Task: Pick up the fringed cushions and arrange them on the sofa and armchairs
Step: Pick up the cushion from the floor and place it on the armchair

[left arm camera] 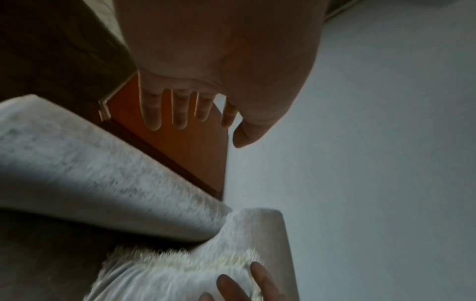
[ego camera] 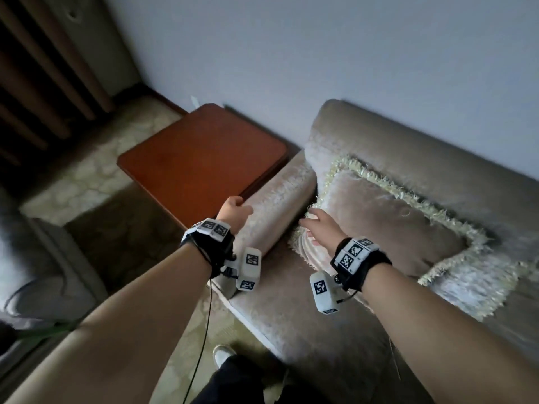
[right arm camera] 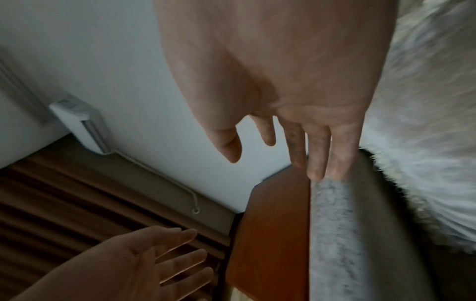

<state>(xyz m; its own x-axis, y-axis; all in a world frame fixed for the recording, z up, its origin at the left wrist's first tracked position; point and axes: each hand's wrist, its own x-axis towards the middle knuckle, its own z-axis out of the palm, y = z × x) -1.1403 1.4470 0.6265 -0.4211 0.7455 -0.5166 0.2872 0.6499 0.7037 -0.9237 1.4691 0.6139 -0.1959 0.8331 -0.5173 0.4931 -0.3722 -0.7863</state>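
Fringed cushion, beige velvet, cream fringe all round, right of centre in my head view; leans tilted against sofa backrest, lower edge on seat beside armrest.

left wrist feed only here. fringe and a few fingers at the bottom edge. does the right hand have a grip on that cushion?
Observer: No. The right wrist view shows the right hand open with straight fingers, not curled round the fringed cushion.
Operator: where's the cushion sitting overall?
Observer: The head view shows it on the sofa seat, against the backrest, with one corner by the armrest.
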